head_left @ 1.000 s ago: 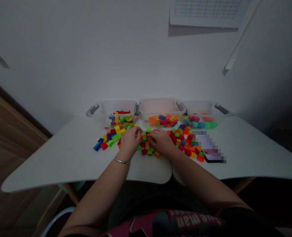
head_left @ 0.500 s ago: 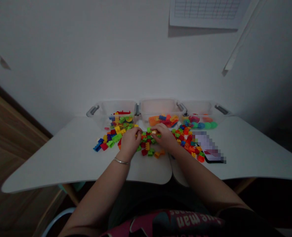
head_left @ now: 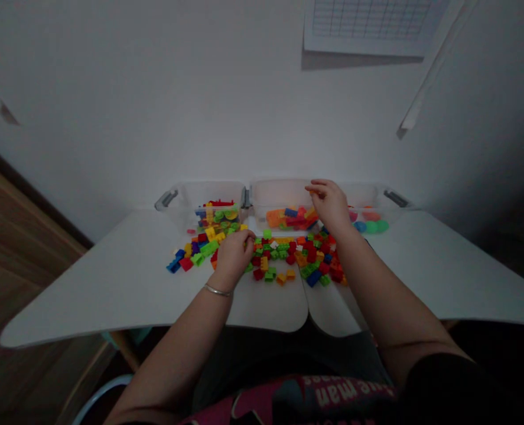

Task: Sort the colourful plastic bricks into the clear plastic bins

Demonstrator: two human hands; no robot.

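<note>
Our right hand [head_left: 330, 203] hangs over the middle clear bin [head_left: 283, 195], just right of the frame's centre, fingertips pinched on a small orange brick [head_left: 313, 192] above the orange and red pieces inside. Our left hand [head_left: 232, 254], a bangle [head_left: 217, 290] at its wrist, rests knuckles-up at the near edge of the loose brick pile [head_left: 288, 257] on the white table [head_left: 111, 283], fingers curled into it; we cannot tell whether they grip a piece. Two more bins [head_left: 199, 203] flank the middle one.
</note>
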